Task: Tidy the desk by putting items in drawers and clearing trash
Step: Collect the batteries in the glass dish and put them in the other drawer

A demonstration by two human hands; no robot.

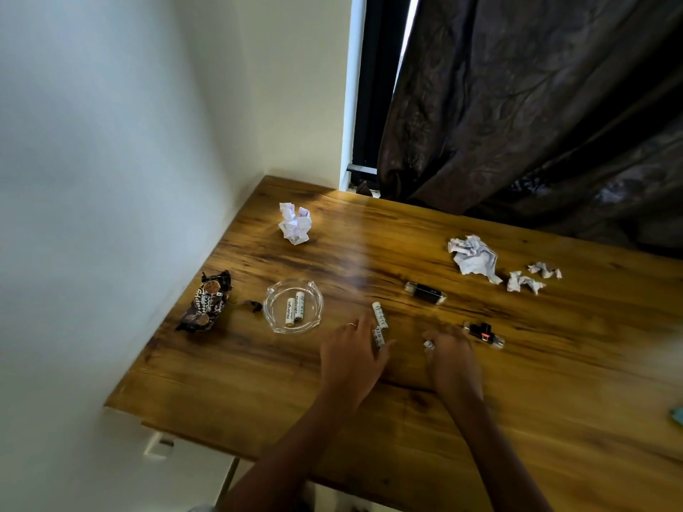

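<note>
On the wooden desk [554, 400] my left hand [349, 358] reaches forward and pinches a white battery [378, 338] between thumb and fingers. A second white battery [380, 314] lies just beyond it. My right hand [452, 358] is curled, and the white end of a small battery [428, 344] shows at its fingertips; the hand is blurred. A glass ashtray [273, 319] left of my hands holds two more batteries [294, 309]. Crumpled paper balls lie at the back left [295, 223] and back right [473, 256], with two small scraps [525, 282] beside them.
A dark snack wrapper [205, 303] lies near the left edge by the wall. A black flash drive [425, 293] and a small black-and-red device [484, 334] lie right of centre. A dark curtain [536, 105] hangs behind the desk. A white drawer front [159, 447] shows below the left edge.
</note>
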